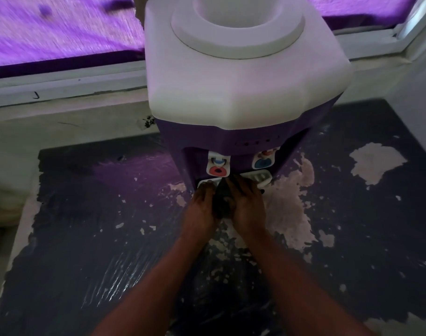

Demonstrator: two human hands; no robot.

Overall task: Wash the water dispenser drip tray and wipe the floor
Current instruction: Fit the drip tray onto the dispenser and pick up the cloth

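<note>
- Drip tray is sitting white and slotted under the dispenser taps.
- Your left hand and right hand are both curling closed around a dark cloth against it.

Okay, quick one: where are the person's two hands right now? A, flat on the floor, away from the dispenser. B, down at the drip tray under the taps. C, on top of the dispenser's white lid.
B: the left hand and right hand meet at the white drip tray below the taps, with something dark between them.
</note>
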